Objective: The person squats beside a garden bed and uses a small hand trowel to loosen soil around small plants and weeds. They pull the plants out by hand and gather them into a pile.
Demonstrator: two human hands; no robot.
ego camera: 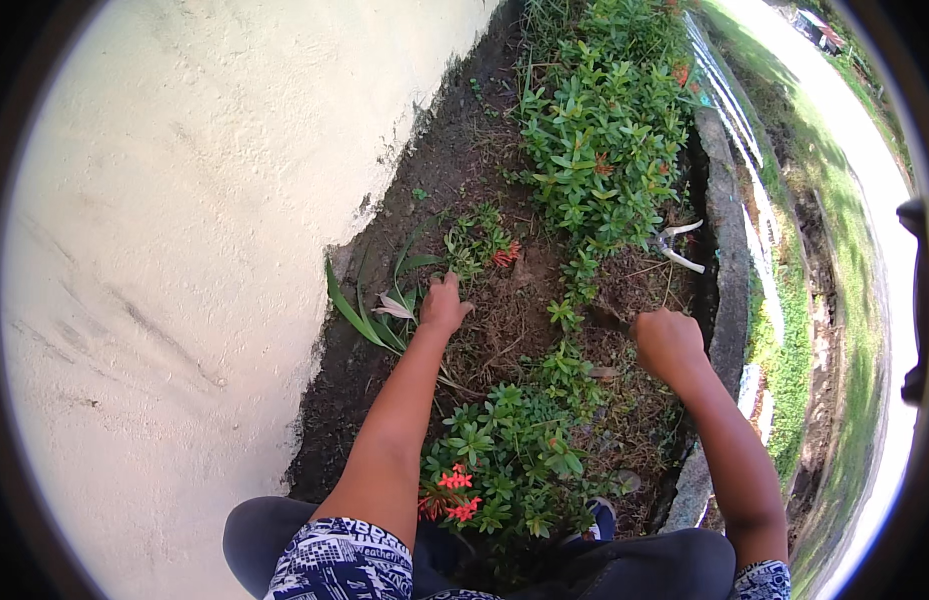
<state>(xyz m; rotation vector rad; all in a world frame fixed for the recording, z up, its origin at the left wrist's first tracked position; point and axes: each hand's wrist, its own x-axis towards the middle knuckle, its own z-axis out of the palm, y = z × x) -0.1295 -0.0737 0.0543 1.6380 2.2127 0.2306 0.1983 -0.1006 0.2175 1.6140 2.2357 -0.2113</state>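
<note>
My left hand (443,304) reaches down to a leafy sprig with red flowers (479,244) lying on the soil. Its fingertips meet the lower leaves, and its thumb points out to the right; whether it grips a stem is hidden. A strap-leaved plant with a pale, withered leaf (393,306) lies just left of that hand. My right hand (668,341) is a fist around a hand tool whose dark blade (608,319) points left, low over the dry litter. The fist covers the tool's handle. Between the hands grows a thin row of green shrub shoots (566,313).
Pruning shears with white handles (682,247) lie beyond my right hand, near the concrete border (723,225). A rough cream wall (187,187) rises on the left. Flowering ixora shrubs stand ahead (607,142) and before my knees (502,450).
</note>
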